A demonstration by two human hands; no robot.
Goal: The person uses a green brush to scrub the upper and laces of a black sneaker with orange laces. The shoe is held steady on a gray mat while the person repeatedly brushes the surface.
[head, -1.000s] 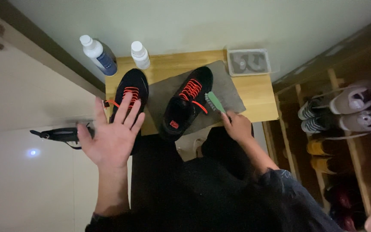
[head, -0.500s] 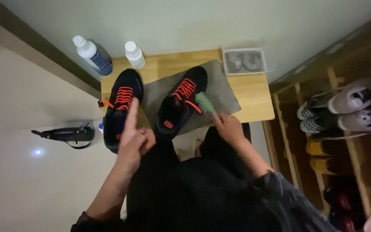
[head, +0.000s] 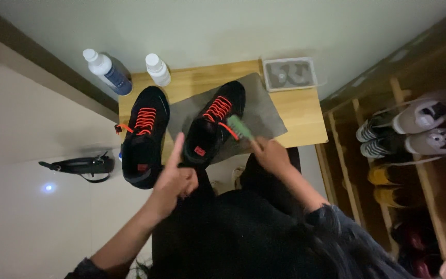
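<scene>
Two black shoes with orange laces lie on a small wooden table [head: 300, 111]. The left shoe [head: 144, 134] hangs over the table's front edge. The right shoe [head: 213, 123] rests on a grey cloth [head: 264, 113]. My right hand [head: 270, 154] holds a green brush [head: 239, 126] against the side of the right shoe. My left hand [head: 176, 178] hovers between the two shoes' heels with the index finger pointing up and the other fingers curled, holding nothing.
Two white-capped bottles, one blue [head: 107, 71] and one white [head: 158, 69], stand at the table's back left. A shallow grey tray [head: 290, 73] sits at the back right. A black bag [head: 81, 166] lies on the floor at left. A wooden shoe rack [head: 403, 134] with several shoes stands at right.
My left hand went from open with spread fingers to a single raised index finger, and shifted right toward the shoes' heels. The right hand stays with the brush at the right shoe.
</scene>
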